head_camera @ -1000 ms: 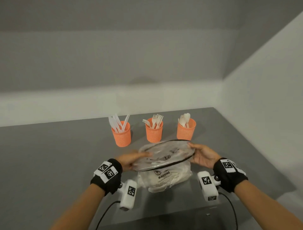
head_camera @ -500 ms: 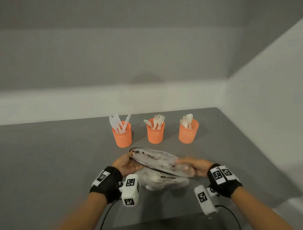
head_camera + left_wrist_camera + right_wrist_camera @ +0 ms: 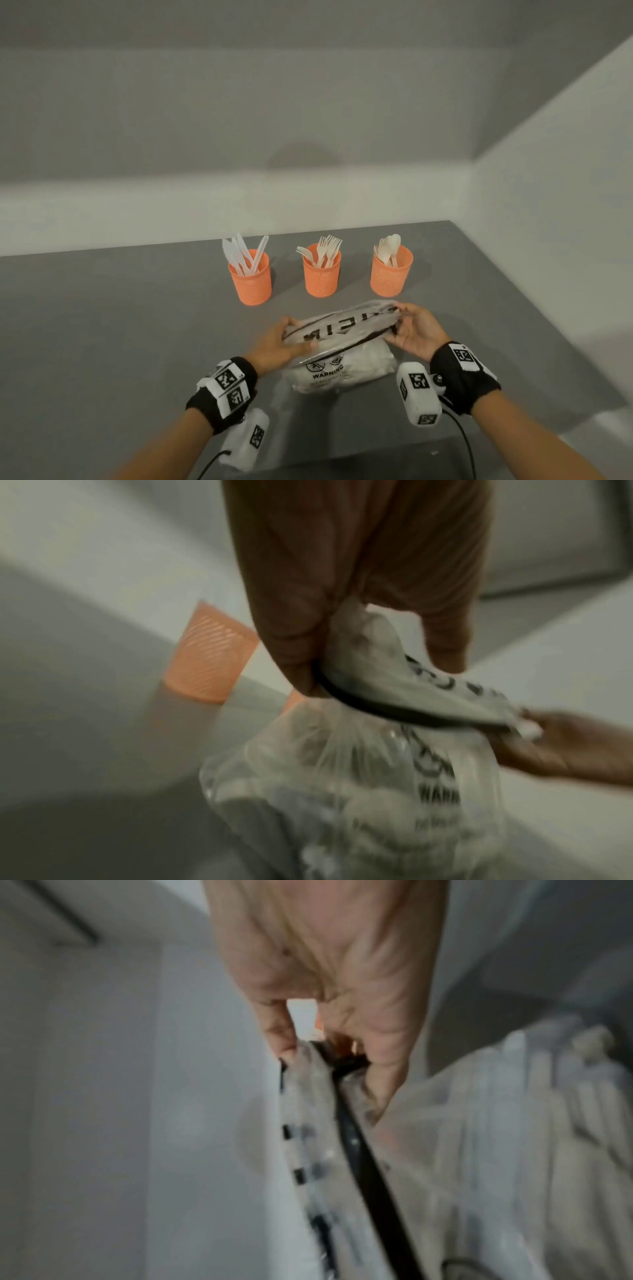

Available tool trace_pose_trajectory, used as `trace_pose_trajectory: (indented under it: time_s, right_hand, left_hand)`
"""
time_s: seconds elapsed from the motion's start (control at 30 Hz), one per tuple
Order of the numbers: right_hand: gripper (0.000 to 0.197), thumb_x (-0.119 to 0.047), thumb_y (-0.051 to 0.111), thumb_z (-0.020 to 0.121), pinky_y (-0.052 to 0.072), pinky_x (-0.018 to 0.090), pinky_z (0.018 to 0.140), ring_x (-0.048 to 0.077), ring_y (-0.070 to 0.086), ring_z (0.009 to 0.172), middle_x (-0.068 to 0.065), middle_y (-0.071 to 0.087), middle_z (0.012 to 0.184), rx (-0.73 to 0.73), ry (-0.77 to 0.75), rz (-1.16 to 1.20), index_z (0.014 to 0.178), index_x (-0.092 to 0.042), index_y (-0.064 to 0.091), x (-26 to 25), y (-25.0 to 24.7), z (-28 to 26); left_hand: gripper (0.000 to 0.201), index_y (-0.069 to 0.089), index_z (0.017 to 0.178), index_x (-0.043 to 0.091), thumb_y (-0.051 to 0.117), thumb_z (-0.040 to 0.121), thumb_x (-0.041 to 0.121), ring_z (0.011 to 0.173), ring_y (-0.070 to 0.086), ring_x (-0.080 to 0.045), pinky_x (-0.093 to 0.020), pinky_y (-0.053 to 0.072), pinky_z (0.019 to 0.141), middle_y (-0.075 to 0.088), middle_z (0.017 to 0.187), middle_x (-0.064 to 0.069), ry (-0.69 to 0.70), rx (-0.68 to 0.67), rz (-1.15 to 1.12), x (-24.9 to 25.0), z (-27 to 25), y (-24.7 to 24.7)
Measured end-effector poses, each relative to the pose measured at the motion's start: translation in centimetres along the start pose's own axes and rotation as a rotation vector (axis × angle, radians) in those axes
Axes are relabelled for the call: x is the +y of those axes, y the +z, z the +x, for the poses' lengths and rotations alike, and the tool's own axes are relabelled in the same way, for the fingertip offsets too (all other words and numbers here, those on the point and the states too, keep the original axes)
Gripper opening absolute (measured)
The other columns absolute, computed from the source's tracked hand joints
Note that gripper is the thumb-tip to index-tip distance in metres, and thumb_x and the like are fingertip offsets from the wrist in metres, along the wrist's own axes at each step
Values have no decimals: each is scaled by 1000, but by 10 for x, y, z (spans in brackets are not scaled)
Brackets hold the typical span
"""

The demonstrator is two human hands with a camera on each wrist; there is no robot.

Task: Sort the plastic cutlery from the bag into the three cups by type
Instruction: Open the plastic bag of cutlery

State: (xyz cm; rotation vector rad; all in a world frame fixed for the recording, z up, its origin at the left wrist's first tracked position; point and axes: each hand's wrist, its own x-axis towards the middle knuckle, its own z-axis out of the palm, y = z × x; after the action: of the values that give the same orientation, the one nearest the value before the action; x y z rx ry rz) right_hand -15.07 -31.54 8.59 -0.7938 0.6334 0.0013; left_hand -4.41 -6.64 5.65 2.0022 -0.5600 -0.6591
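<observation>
Both hands hold the clear plastic bag [image 3: 337, 356] at the lower centre of the head view: the left hand [image 3: 274, 346] pinches the left end of its black-edged mouth between thumb and fingers, and the right hand [image 3: 416, 334] pinches the right end, so the folded top flap with its dark lettering is stretched between them while the bag's bulging body rests on the table [image 3: 120, 325] below. The wrist views, though blurred, show the same thing, each thumb and fingertips clamped on the black strip. White cutlery [image 3: 363, 359] still fills the bag, seen as pale handles through the film. Above it, in the middle of the frame, stand three orange mesh cups in a row: the left cup [image 3: 251, 284] holds knives, the middle cup [image 3: 322, 275] forks, the right cup [image 3: 390, 275] spoons. The sorting looks well under way but unfinished, and the step in hand appears to be working the bag's mouth open. The next move probably calls for parting the two lips, then freeing one hand to reach in for a piece while the other steadies the bag. The table is a matte grey slab set in a corner of plain pale grey walls, with a lighter band running along the back wall.
</observation>
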Motion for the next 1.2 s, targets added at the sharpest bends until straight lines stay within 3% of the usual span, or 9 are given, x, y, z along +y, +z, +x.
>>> trace_pose_trajectory:
  time_s: [0.1,0.2,0.3,0.4,0.6,0.8,1.0,1.1,1.2]
  right_hand:
    - [20,-12,41,85,58,34,53,21,69,55,10,68,63,65,-5,39,85,-5,61,7,6,6]
    - [16,-14,48,83,58,32,52,23,70,57,12,71,67,102,22,7,84,-7,62,18,9,11]
    - [30,-25,54,77,56,35,74,25,71,72,14,73,83,-8,100,-152,96,-6,66,24,10,9]
    - [41,-41,53,80,51,36,85,23,70,82,13,73,93,-88,130,-341,93,-7,73,24,7,7]
    - [67,-51,61,81,39,32,96,17,47,114,0,49,126,87,-205,-988,134,-14,41,19,12,2]
    - [31,-34,57,90,41,32,68,24,58,78,6,64,77,174,-529,-1554,76,-7,61,36,13,9]
    - [44,-29,49,95,34,26,60,4,43,50,-2,46,56,46,-206,-1179,54,-16,43,33,13,17]
    - [44,-42,43,95,38,26,92,18,56,108,3,58,112,-12,-83,-1002,116,-8,61,24,16,14]
    - [39,-42,44,94,46,24,83,19,61,98,4,62,106,14,-83,-727,108,-11,63,19,19,20]
  left_hand:
    - [33,61,93,11,56,87,43,79,56,-16,-27,42,74,59,85,-2,169,31,321,-6,-4,5]
    - [37,54,63,16,46,96,30,55,50,-5,-26,39,67,55,56,6,-12,112,17,-6,0,5]
    - [43,66,84,12,39,96,43,79,64,-21,-35,51,81,69,82,-7,-317,104,-433,-11,7,3]
    - [48,62,79,9,38,95,47,61,63,-20,-29,53,56,68,74,-9,-515,154,-792,-10,10,4]
    - [50,45,119,8,43,91,50,101,54,-23,-27,48,84,49,126,-14,-82,371,-14,13,1,14]
    - [43,56,114,13,56,86,46,99,55,-20,-26,44,79,52,108,-2,191,254,612,-3,0,23]
    - [56,27,46,17,57,88,38,44,30,-13,-28,21,48,29,43,5,45,328,231,1,18,16]
    - [49,38,49,16,56,89,41,42,32,-5,-24,27,50,35,43,9,-132,229,-94,5,29,10]
    - [31,60,82,11,52,91,39,66,47,-7,-24,39,70,51,73,5,-213,198,-275,15,37,5]
